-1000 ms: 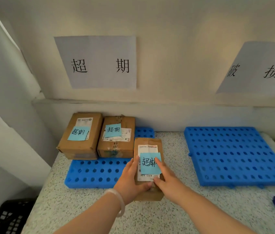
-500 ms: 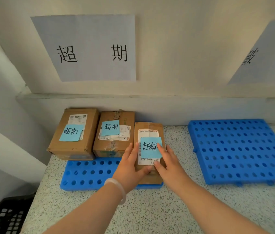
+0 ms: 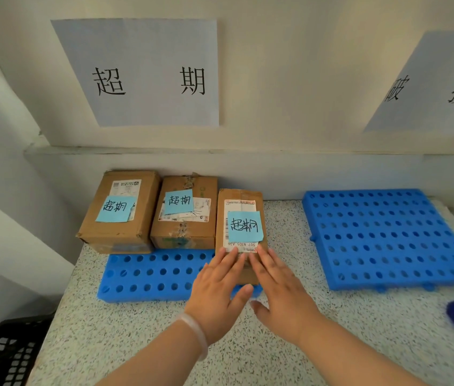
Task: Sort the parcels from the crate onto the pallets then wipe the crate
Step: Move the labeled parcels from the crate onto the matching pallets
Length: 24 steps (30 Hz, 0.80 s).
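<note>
The left hand (image 3: pixel 217 288) and right hand (image 3: pixel 279 285), fingers straight and holding nothing, touch the near end of a parcel (image 3: pixel 241 232) lying on the left pallet (image 3: pixel 150 274), at 3 o'clock of two more parcels (image 3: pixel 184 215), the crate (image 3: pixel 6 355) at 7 o'clock.

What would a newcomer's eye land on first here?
Three brown parcels with bright blue handwritten notes sit in a row on the left blue pallet, under a big paper sign on the wall. The left hand and the right hand, fingers straight, touch the near end of the rightmost parcel. A second blue pallet lies to the right.
</note>
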Each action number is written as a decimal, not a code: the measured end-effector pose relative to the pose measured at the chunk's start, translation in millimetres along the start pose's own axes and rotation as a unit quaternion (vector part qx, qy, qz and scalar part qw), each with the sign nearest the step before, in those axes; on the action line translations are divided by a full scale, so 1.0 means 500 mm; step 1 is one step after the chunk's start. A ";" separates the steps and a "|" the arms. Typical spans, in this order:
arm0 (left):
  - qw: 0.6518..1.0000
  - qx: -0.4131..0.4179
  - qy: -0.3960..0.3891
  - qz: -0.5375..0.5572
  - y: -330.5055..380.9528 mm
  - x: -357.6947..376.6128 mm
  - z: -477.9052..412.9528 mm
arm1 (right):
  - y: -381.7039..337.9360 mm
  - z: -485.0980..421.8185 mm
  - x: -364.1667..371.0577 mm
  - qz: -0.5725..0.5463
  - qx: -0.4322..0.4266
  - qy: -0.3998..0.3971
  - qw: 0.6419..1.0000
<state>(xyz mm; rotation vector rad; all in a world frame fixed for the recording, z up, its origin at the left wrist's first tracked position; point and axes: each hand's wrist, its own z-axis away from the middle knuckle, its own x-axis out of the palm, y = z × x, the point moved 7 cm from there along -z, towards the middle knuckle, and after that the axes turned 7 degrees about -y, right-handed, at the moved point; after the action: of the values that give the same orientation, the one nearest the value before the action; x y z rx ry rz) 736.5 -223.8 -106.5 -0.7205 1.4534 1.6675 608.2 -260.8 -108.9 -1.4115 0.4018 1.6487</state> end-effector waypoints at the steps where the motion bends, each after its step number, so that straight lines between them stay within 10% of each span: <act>1: 1.000 -0.006 -0.012 -0.011 -0.001 -0.004 -0.011 | 0.004 -0.009 -0.007 0.006 0.000 -0.003 1.000; 24: 0.993 -0.044 -0.016 -0.110 -0.031 -0.081 -0.173 | 0.052 -0.171 -0.089 -0.013 -0.013 0.036 0.999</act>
<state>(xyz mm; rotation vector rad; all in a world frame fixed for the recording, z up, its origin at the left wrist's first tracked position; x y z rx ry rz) 763.9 -316.2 -96.9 -0.8664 1.2374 1.5716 637.5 -355.8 -101.5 -1.4942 0.4029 1.5909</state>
